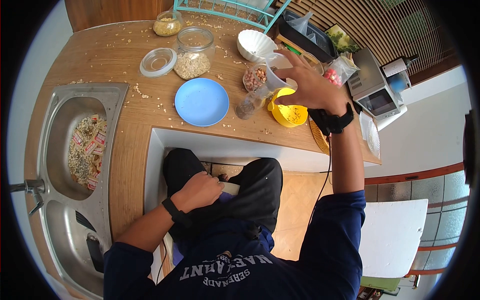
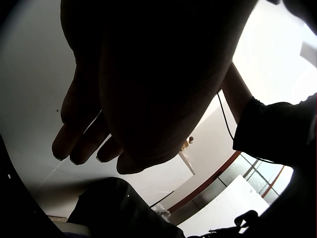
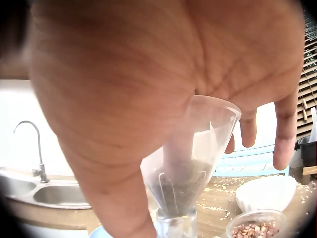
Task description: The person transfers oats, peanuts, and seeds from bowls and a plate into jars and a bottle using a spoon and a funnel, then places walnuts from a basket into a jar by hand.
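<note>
My right hand (image 1: 312, 85) is over a clear funnel (image 1: 274, 75) set in the mouth of a small clear bottle (image 1: 246, 107), which leans and has dark contents at its base. In the right wrist view the palm (image 3: 129, 89) covers part of the funnel (image 3: 218, 119); a blurred finger shows through its wall above dark grains, the thumb lies alongside, and other fingers extend beyond. A yellow cup (image 1: 290, 112) stands below this hand. My left hand (image 1: 201, 190) rests on my lap, holding nothing visible; in the left wrist view it (image 2: 143, 89) is dark, fingers loosely bent.
A blue plate (image 1: 202, 102), an oat jar (image 1: 192, 65) and its lid (image 1: 158, 62) stand left of the bottle. Behind are a white bowl (image 1: 256, 45) and a nut container (image 1: 254, 77). Flakes lie scattered on the counter (image 1: 135, 112). The sink (image 1: 52, 125) is far left.
</note>
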A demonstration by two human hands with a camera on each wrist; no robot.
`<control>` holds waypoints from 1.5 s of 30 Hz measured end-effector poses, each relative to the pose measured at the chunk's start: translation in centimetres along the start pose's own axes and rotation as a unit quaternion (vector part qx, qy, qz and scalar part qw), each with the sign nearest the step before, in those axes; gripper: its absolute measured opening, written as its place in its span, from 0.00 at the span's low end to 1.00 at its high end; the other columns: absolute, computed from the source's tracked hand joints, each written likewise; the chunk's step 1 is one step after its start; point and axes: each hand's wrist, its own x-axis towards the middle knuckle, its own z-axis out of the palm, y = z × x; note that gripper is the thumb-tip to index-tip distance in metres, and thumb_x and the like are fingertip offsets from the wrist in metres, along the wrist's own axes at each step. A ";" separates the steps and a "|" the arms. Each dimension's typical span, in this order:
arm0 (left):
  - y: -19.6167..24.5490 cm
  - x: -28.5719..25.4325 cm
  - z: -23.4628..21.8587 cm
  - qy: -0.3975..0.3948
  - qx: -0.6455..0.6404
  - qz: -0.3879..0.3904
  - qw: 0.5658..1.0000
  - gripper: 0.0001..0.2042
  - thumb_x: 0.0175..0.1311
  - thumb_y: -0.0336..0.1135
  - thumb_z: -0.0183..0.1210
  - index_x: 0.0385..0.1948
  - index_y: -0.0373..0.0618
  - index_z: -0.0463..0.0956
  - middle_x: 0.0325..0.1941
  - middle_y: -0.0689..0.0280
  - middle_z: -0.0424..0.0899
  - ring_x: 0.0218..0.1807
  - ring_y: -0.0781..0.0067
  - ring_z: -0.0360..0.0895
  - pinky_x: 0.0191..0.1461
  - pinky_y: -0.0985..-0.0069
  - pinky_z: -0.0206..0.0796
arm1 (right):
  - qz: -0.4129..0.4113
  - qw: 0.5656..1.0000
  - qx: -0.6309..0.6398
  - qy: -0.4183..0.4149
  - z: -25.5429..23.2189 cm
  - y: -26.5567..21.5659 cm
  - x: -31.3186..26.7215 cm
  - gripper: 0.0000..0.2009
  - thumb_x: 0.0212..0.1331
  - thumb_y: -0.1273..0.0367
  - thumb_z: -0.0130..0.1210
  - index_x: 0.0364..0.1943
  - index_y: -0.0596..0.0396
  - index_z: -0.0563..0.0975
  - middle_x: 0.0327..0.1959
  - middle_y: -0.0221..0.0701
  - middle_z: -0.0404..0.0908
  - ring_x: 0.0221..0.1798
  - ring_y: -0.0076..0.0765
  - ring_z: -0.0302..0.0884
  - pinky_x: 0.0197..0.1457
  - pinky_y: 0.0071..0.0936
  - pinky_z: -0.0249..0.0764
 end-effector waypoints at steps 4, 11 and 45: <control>0.0 -0.1 0.0 0.000 -0.007 0.004 1.000 0.09 0.63 0.40 0.59 0.31 0.45 0.81 0.28 0.62 0.82 0.36 0.60 0.82 0.45 0.65 0.70 | 0.003 1.000 -0.004 -0.029 -0.5 -0.1 0.1 0.27 0.49 0.67 0.70 0.58 0.49 0.80 0.77 0.43 0.51 0.77 0.55 0.53 0.76 0.44 0.58; 0.1 -0.1 -0.1 0.001 -0.014 -0.004 1.000 0.09 0.63 0.39 0.59 0.31 0.44 0.81 0.27 0.62 0.82 0.36 0.60 0.82 0.46 0.64 0.70 | -0.007 1.000 0.019 -0.018 -0.2 0.7 -0.1 0.23 0.47 0.67 0.71 0.52 0.47 0.83 0.77 0.47 0.53 0.79 0.61 0.48 0.77 0.46 0.56; -0.1 0.0 -0.2 -0.018 0.002 -0.006 1.000 0.09 0.63 0.39 0.58 0.32 0.43 0.82 0.28 0.61 0.83 0.36 0.59 0.82 0.46 0.63 0.70 | 0.016 0.980 0.029 0.197 -6.2 -1.3 -4.7 0.11 0.48 0.75 0.70 0.35 0.55 0.80 0.63 0.33 0.78 0.56 0.39 0.79 0.53 0.30 0.74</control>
